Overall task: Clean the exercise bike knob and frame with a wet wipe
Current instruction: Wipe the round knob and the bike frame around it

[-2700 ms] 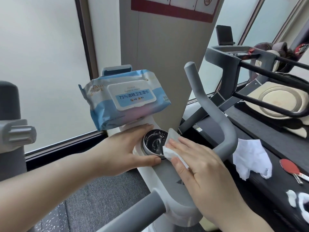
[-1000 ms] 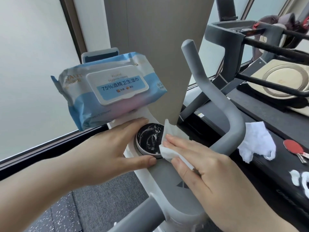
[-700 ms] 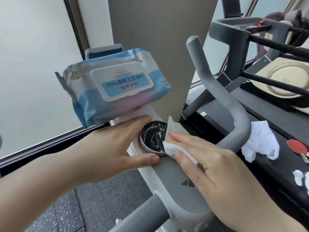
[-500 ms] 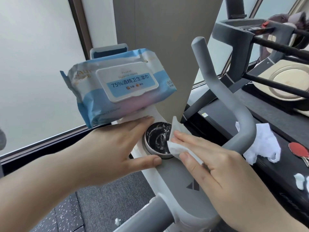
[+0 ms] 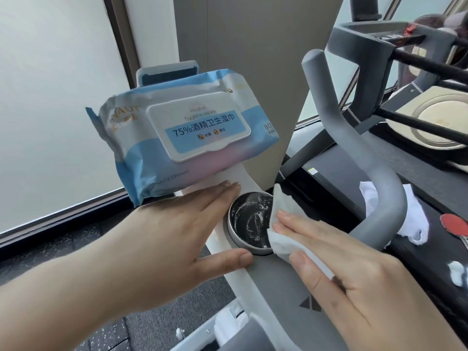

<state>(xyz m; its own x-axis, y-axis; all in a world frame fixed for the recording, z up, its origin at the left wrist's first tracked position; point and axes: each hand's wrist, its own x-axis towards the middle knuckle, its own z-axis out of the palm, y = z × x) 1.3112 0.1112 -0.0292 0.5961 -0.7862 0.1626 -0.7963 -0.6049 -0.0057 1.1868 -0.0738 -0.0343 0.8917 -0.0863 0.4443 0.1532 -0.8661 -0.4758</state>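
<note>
Knob (image 5: 249,222), black, white-smeared: we frame it between both flat, uncurled hands. Left hand (image 5: 177,236) rests at nine o'clock; right hand (image 5: 336,269) presses wet wipe (image 5: 283,234) at three o'clock.

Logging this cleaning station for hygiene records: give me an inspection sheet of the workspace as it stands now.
Surface: bike frame, grey and white, bare around the logo.
Job's things: knob, black face streaked with white residue; wipe pressed at its right edge.
Clutter: wipes pack, lid closed, propped on the console above the knob; crumpled wipe and red paddle on the treadmill deck to the right.
Grippers: left hand flat on the frame beside the knob; right hand presses the wipe with straight fingers.
Cables: nothing seen.
Surroundings: frosted window, handlebar, treadmill.
</note>
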